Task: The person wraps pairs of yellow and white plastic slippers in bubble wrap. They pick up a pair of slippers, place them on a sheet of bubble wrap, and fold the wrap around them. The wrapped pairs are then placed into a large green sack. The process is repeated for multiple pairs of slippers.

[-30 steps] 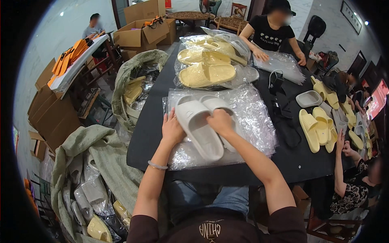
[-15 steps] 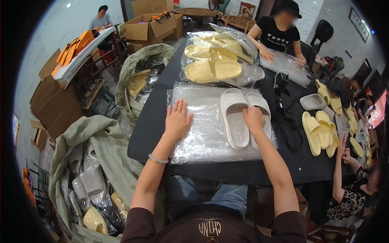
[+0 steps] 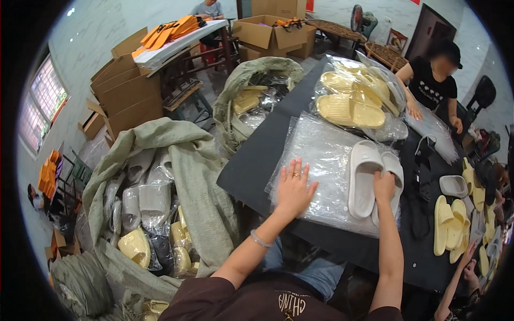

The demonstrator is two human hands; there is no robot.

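My left hand [image 3: 294,191] lies flat with spread fingers on a stack of clear plastic bags [image 3: 321,147]. My right hand [image 3: 383,188] is closed on a pair of pale grey slippers [image 3: 364,160], where their inner sides meet. Its fingertips are hidden inside the slippers. Both slippers rest on the right part of the bag stack, toes pointing away from me. Just beyond the stack, bagged yellow slippers [image 3: 350,109] are piled up.
Open woven sacks [image 3: 166,131] of bagged slippers stand left of the black-covered table [image 3: 257,160]. Loose yellow slippers [image 3: 452,224] lie at the right, near another person's hands [image 3: 466,262]. Across the table, a person [image 3: 433,85] handles plastic bags [image 3: 436,134].
My view has swung left, so the table and hands appear farther right and more of the sacks shows. Both hands keep their places on the bags and slippers.
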